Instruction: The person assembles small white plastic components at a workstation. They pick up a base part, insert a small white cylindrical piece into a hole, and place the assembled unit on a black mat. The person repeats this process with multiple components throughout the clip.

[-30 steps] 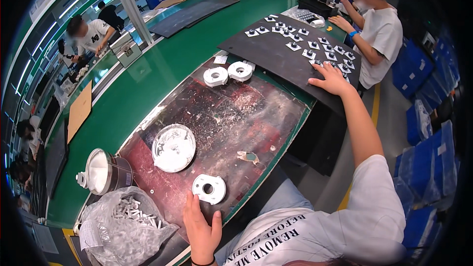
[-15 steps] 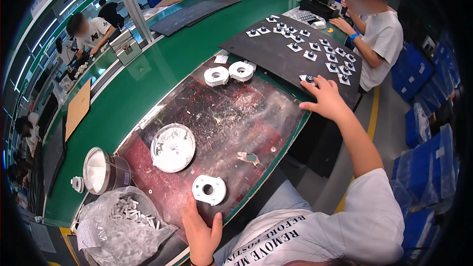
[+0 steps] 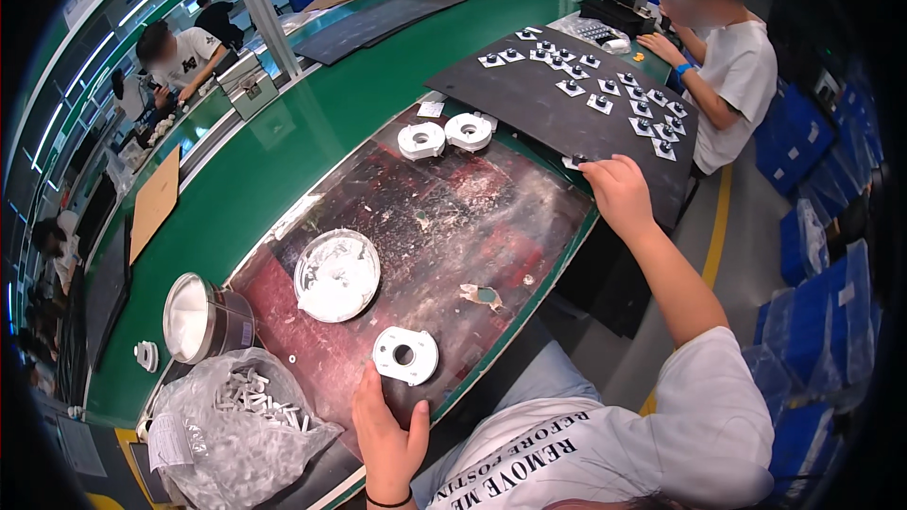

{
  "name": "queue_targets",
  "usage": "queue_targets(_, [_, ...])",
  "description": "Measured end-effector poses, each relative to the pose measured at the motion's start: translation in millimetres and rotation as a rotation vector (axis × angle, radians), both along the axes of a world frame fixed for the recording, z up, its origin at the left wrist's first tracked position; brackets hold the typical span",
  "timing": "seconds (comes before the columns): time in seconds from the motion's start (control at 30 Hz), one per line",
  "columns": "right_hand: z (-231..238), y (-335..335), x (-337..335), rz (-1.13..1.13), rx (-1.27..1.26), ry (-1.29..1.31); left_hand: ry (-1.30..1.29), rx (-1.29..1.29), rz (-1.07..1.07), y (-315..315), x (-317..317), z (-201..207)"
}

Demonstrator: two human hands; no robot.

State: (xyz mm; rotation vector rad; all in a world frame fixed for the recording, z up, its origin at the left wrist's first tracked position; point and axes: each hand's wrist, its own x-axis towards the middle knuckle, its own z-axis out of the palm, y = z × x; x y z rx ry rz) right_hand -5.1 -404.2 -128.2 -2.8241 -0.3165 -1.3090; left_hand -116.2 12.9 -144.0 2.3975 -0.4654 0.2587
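Observation:
My right hand (image 3: pixel 621 192) pinches a small white square plate with a black knob (image 3: pixel 573 161) at the near left edge of a black board (image 3: pixel 529 113). Several similar knobbed plates (image 3: pixel 599 103) are spread over that board. My left hand (image 3: pixel 387 434) lies by the near edge of the worktop, thumb and fingers apart. Its fingertips are at the rim of a white round housing with a centre hole (image 3: pixel 422 366). Whether they touch it is hard to tell. Farther up the worktop, two more white housings (image 3: pixel 421 140) sit side by side.
A round dish of white paste (image 3: pixel 337 276) rests on the stained worktop (image 3: pixel 453 227). To the left are an open tin (image 3: pixel 194 318) and a clear bag of small white tubes (image 3: pixel 255 425). A co-worker in a white shirt (image 3: pixel 732 85) sits beyond the board.
My right hand has closed on the knobbed plate and drawn it slightly left, toward the board's edge. My left hand stays beside the near housing.

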Motion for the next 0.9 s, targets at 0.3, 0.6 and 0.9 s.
queue_targets(0.3, [29,140,-21,0.695,1.408,1.015,-0.050,-0.040,0.119,-7,10,1])
queue_targets(0.6, [18,232,14,0.913,1.111,1.531,-0.132,-0.103,0.144,-11,21,-10])
queue_targets(0.9, [8,231,16,0.835,1.175,1.553,-0.113,-0.096,0.123,-15,24,-1])
